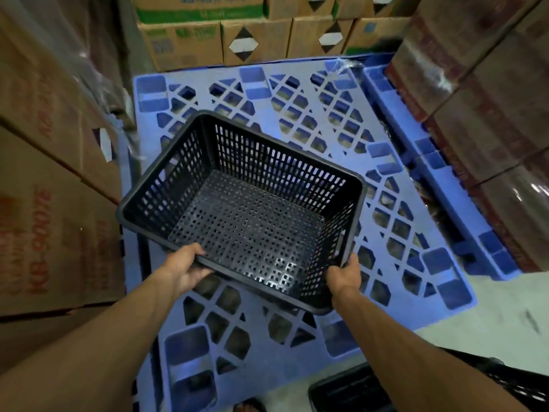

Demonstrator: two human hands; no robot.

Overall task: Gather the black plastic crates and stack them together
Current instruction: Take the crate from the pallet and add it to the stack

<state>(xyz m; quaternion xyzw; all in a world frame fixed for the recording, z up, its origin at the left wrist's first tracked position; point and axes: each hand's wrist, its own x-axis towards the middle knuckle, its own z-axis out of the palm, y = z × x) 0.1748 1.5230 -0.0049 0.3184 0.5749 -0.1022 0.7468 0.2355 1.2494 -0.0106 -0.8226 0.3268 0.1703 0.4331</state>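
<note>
1. Your left hand and right hand each clasp the near rim of one black crate, centre frame, above the blue pallet.
2. Long axis: upper left to lower right.
3. More black crates, lower right, beside your right arm; the right hand is nearer.

blue pallet, cardboard boxes, maybe shrink-wrapped

not much legible tbh. the cardboard cartons left of the blue pallet carry red print, too blurred to read. the cartons behind the pallet show black-and-white diamond marks and green logos, wording unreadable. the shrink-wrapped cartons to the pallet's right have dark red bands, also illegible.
</note>
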